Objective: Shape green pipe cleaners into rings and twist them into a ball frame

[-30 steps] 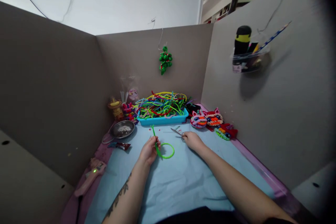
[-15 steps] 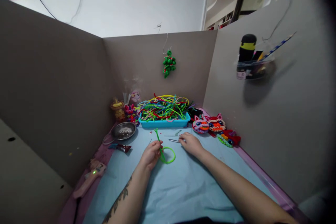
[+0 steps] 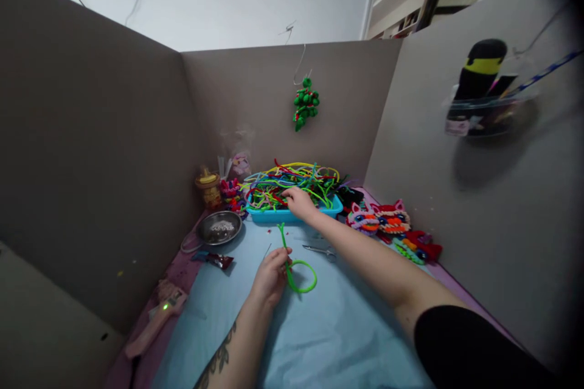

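In my left hand (image 3: pixel 272 276), closed above the blue cloth, is a bright green pipe cleaner (image 3: pixel 314 279). One end of it bends round in a loop to the right of the fingers, and a short forked end stands up above them. My right hand (image 3: pixel 298 202) reaches over the front of a blue tray (image 3: pixel 269 217), its bent fingers drawn together among a heap of many-coloured pipe cleaners (image 3: pixel 310 176). What those fingertips pinch, if anything, cannot be made out. Below the right forearm lies a pair of scissors (image 3: pixel 322 250).
Left of the tray stand a metal bowl (image 3: pixel 219 228) with white bits, a dark tube (image 3: pixel 219 260) and a yellow-lidded jar (image 3: pixel 210 188). A pink glue gun (image 3: pixel 157 325) lies nearer me. Plush pipe-cleaner pieces (image 3: pixel 392 222) line the right side. Grey panels (image 3: pixel 274 103) surround the table.
My right hand has left the scissors and moved forward and left to the tray. The left hand keeps its hold on the green pipe cleaner. The view has shifted slightly.
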`<state>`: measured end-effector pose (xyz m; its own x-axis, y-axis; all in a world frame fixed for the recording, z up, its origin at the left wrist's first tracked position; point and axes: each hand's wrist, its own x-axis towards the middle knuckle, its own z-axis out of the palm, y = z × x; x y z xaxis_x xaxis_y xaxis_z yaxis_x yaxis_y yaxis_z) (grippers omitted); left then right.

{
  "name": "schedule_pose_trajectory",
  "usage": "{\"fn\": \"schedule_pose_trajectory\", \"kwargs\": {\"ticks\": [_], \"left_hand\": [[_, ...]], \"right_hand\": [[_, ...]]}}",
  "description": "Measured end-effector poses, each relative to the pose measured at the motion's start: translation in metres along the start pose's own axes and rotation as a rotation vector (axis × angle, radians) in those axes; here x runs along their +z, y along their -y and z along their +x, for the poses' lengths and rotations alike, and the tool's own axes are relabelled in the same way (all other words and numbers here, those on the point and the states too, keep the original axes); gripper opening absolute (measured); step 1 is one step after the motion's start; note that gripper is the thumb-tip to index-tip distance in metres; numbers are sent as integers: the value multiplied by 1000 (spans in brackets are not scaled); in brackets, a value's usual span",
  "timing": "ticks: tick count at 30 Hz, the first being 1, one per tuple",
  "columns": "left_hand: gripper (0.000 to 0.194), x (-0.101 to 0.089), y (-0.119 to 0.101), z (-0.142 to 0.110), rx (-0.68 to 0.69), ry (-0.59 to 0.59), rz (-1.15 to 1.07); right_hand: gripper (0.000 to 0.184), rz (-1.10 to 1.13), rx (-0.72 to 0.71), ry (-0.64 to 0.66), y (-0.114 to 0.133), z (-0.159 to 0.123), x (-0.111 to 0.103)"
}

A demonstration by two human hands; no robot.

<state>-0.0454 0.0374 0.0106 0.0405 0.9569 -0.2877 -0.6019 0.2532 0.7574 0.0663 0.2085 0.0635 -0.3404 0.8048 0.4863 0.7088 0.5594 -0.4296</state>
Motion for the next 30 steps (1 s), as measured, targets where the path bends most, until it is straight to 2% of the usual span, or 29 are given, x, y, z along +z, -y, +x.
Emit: {"fn": "schedule_pose_trajectory", "kwargs": {"ticks": [4,7,14,20,25,30], "left_hand": [[18,0,0,1,24,-65,-42],[18,0,-1,2,21,-72,-91],[9,-2,-11,0,-30,-34,-230],[8,-2,-11,0,-38,-24,-254],[7,0,-7,1,-46,-20,-236],[10,-1,-6,1,-42,-6,-242]], "right_hand": [[39,-173,-58,155,14,25,26],[39,-240,-74,215,21,42,38],[30,-345,-2,282,24,70,46],[49,-396,-58,267,19,57,36],[35,-399,-118,251,13,49,12],[31,-363,-130,179,13,49,-9]]}}
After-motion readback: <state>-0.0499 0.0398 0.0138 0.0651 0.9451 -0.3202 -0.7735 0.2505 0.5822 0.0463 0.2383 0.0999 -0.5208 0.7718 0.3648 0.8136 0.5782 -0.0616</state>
